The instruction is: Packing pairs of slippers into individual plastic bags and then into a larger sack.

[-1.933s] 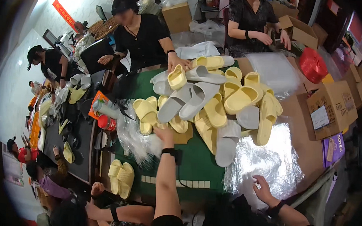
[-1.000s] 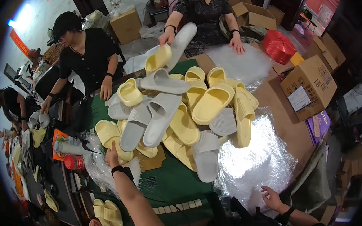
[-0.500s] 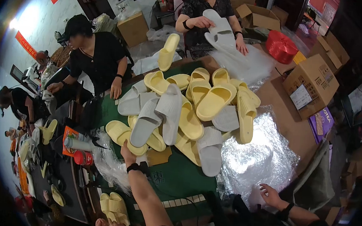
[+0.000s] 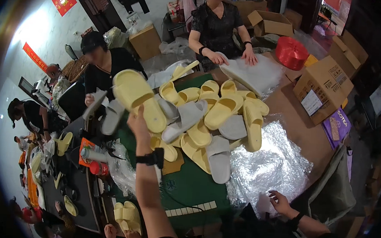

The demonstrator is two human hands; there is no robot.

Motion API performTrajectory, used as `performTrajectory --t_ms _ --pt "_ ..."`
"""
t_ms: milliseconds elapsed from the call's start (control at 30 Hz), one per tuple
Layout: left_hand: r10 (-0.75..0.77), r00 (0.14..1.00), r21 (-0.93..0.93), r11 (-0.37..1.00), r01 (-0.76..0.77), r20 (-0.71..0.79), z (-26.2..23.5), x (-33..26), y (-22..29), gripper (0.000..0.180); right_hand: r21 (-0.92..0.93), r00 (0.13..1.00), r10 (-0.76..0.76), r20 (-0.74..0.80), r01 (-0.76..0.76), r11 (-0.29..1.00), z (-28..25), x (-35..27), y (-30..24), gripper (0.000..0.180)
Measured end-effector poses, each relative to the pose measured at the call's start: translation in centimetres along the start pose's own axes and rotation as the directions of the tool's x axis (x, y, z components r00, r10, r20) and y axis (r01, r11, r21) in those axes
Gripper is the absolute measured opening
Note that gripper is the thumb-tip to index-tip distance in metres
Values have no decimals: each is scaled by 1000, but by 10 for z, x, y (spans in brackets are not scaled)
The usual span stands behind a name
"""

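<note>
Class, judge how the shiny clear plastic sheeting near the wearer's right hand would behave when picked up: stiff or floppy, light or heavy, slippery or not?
The clear plastic sheeting is probably floppy, as its surface is crinkled and its edges ragged. It is likely light for its spread, since it looks thin. Its glossy glare suggests it may be slippery.

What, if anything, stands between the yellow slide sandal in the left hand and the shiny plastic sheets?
The heap of yellow and gray slide sandals lies between the left hand's yellow slide sandal and the shiny plastic sheets; the held sandal appears higher.
</note>
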State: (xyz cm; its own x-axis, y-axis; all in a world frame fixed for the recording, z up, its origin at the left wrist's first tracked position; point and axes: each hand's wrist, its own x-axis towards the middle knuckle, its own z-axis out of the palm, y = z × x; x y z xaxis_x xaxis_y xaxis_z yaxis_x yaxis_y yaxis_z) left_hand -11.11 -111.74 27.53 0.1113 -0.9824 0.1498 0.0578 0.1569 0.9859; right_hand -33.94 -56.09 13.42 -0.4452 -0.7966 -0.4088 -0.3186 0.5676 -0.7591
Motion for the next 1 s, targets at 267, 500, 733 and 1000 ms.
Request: performTrajectory --t_ms 267,500,733,1000 --pt "-362 819 -416 727 547 444 182 -24 -31 31 176 993 63 -98 -45 983 3 -23 15 35" --pt "-469 724 80 861 502 506 210 -27 -102 45 244 993 46 -113 -17 970 9 -34 46 34" --pt "-407 769 315 907 279 492 224 -64 -82 78 226 992 114 -51 -100 969 7 -44 32 31" --pt "-338 815 401 905 144 470 222 -92 -97 71 212 996 75 -57 -62 975 10 -30 30 30"
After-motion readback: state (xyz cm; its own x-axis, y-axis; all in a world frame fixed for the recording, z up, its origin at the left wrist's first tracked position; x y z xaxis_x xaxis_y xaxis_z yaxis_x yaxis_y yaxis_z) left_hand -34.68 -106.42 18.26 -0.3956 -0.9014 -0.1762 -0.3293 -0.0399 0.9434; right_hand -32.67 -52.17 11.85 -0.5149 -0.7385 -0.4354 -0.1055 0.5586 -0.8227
